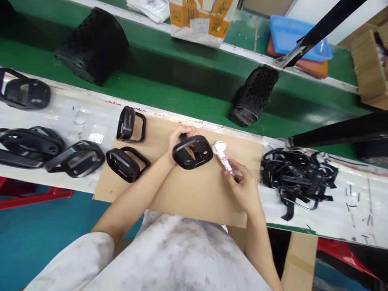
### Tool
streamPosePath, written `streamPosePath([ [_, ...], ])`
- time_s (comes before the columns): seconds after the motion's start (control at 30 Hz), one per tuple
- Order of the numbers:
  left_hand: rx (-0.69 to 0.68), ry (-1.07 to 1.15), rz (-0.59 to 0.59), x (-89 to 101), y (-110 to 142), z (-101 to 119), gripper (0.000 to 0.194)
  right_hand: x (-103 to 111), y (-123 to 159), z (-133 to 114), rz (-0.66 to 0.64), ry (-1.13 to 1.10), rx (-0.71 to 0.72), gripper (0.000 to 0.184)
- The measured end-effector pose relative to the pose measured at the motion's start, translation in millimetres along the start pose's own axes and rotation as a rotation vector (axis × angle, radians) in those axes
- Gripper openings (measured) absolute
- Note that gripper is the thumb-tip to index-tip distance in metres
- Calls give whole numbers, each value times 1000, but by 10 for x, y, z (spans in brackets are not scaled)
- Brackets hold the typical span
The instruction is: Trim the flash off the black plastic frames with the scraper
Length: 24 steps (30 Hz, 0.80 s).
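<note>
Fingers of my left hand (179, 139) are wrapped round the handle of a black plastic frame (194, 153), whose open, rounded-square side is turned up toward me. Beside it, my right hand (245, 184) grips a white, hammer-shaped tool (223, 157) with pink marks on its handle. The tool's head is close to the frame's right edge; whether they touch I cannot tell. Both hands are over a brown cardboard sheet (172, 198). Two similar black frames, an upper one (130, 123) and a lower one (125, 165), rest on the cardboard's left side.
More black frames (75, 159) lie at the left. A tangled heap of black strip-like parts (298, 178) sits at the right. On the green conveyor belt (169, 91) are a large perforated black housing (93, 46) and a smaller one (254, 95). Black posts (339, 129) cross the right side.
</note>
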<state>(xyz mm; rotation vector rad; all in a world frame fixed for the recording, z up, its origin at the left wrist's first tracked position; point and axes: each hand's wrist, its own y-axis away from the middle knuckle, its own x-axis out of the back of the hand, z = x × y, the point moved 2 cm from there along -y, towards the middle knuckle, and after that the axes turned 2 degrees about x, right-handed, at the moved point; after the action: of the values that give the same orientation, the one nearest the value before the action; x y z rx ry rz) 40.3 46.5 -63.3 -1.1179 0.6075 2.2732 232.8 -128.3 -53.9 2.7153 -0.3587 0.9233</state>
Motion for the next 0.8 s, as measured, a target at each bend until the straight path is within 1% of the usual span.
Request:
streamPosePath([
  [0.07, 5, 42, 24, 42, -17, 17, 47, -24, 27, 2, -50, -40, -69, 46],
  [0.17, -7, 85, 93, 108, -43, 34, 49, -52, 68, -32, -165, -166, -200, 48],
  [0.23, -2, 137, 131, 127, -53, 43, 48, -72, 84, -69, -221, -248, -235, 50],
  [0.33, -4, 219, 189, 121, -57, 68, 45, -106, 100, -107, -268, -380, -281, 54],
  [0.43, 13, 212, 228, 101, -66, 83, 45, -140, 151, -137, -341, -580, -358, 52],
  [0.5, -15, 95, 288, 102, -70, 82, 44, -139, 224, -168, -333, -638, -378, 51],
  [0.6, -205, -260, 393, 104, -53, 75, 42, -126, 388, -225, -228, -534, -365, 58],
  [0.67, -300, -486, 387, 74, -28, 48, 44, -152, 494, -254, -156, -430, -329, 62],
  [0.73, -332, -642, 345, 19, 6, 6, 50, -219, 555, -261, -101, -333, -272, 64],
  [0.8, -359, -751, 317, -51, 47, -29, 56, -308, 558, -251, -92, -248, -217, 64],
])
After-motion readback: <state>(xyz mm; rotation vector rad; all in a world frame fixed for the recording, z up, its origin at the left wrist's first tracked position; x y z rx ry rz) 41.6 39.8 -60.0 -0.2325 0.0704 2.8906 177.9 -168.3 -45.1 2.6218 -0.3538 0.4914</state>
